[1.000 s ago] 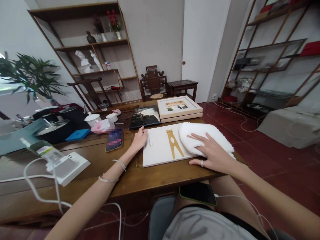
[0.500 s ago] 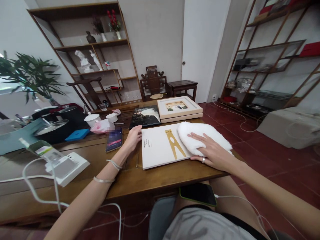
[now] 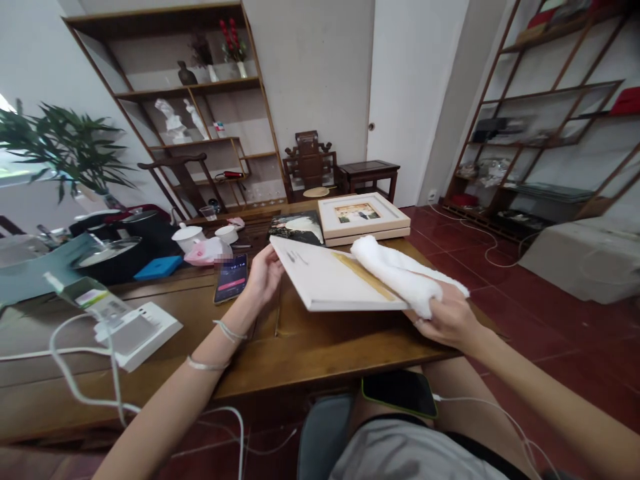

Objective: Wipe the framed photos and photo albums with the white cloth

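Observation:
A flat white board (image 3: 325, 280) with a gold peg-shaped piece on its face is lifted off the wooden table (image 3: 280, 347) and tilted. My left hand (image 3: 263, 273) grips its left edge. My right hand (image 3: 447, 320) holds its right edge together with a fluffy white cloth (image 3: 395, 270) that lies across the board. Both hands are closed on the board.
Behind the board lie a dark photo print (image 3: 297, 227) and stacked light wooden frames (image 3: 363, 215). A lit phone (image 3: 231, 277), a pink pouch (image 3: 207, 252), white cups (image 3: 187, 235), a white box with cables (image 3: 135, 330) sit left. A dark phone (image 3: 400, 393) rests on my lap.
The board lay flat on the table with my right hand flat on the cloth; now both hands have raised and tilted it, right hand gripping edge and cloth.

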